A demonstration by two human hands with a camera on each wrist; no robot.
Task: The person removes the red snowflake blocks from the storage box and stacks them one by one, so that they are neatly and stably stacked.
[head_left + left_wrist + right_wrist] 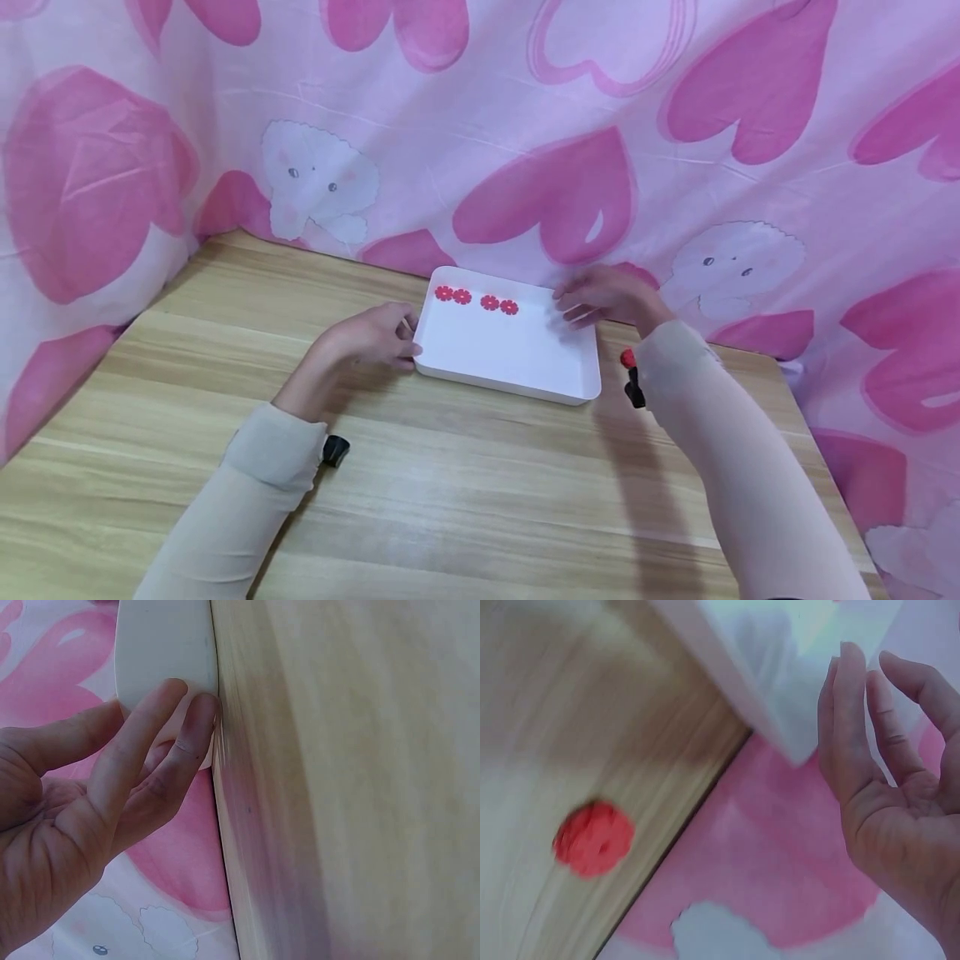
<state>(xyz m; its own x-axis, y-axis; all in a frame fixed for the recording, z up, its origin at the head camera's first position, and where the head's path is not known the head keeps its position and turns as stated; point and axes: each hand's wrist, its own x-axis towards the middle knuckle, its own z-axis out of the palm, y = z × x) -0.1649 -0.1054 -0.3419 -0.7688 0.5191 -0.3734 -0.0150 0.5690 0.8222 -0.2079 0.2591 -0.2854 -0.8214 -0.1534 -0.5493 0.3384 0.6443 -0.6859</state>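
A white rectangular tray (495, 350) lies on the wooden table. Inside, along its far side, red flower-shaped pieces (490, 302) sit in two side-by-side pairs. My left hand (375, 333) is at the tray's left end. In the left wrist view, extended fingers (150, 724) touch the tray's outer wall (166, 645). Over the tray's far right corner is my right hand (600, 293), its fingers spread and nothing held. The right wrist view shows these fingers (847, 712) slightly bent and the palm bare.
Another red flower-shaped piece, seemingly a small stack (594, 838), sits on the table right of the tray, partly hidden by the right sleeve in the head view. A pink heart-print cloth (420, 150) hangs behind the table. Black wrist devices (336, 451) jut from the sleeves.
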